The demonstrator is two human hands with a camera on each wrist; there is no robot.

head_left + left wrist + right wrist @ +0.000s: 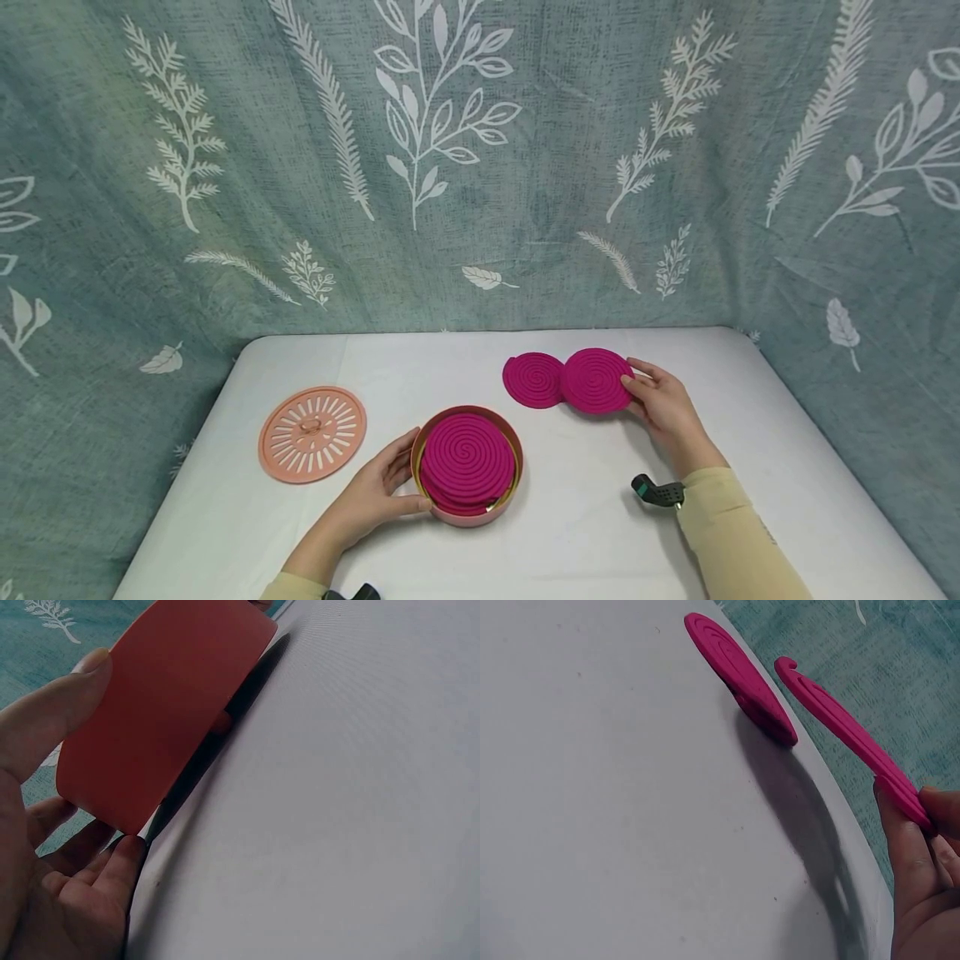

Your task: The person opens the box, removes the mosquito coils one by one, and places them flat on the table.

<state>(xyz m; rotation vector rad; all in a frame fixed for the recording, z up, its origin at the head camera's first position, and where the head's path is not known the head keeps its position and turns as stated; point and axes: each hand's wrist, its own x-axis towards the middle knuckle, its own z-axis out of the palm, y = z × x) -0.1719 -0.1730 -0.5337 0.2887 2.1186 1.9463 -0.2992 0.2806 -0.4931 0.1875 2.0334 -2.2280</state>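
Magenta coil (844, 724) between right-hand fingers (904, 851)

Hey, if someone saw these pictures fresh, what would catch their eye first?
Probably the bright magenta coil in the right hand's grip, beside a similar coil toward the back of the white table. Next, the large magenta spiral filling most of the round pink container near the middle, with the left hand's grip on its side. The slotted peach disc lying on the left would likely follow.
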